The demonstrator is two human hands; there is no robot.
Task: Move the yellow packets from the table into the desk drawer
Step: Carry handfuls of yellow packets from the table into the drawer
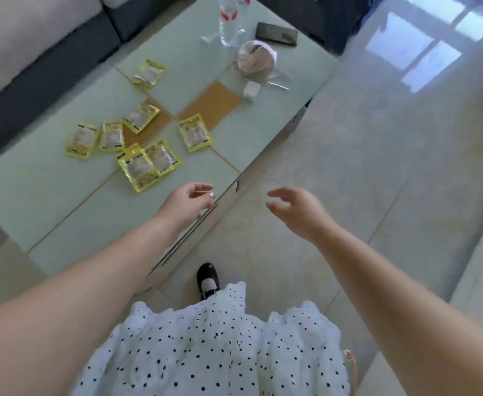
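Seven yellow packets (138,167) lay scattered on the glass-topped bench (49,195), none yet lifted; I logged this as the reach before the first pickup. My left hand (190,200) hovered over the bench's near edge, fingers (203,186) loosely curled, holding nothing. My right hand (294,208) hung over the floor tiles, equally slack and bare. Packets: flat, glossy foil sachets, crinkled, two overlapping nearest me. Next move, I judged: a pinch on that nearest pair. No drawer was in view.
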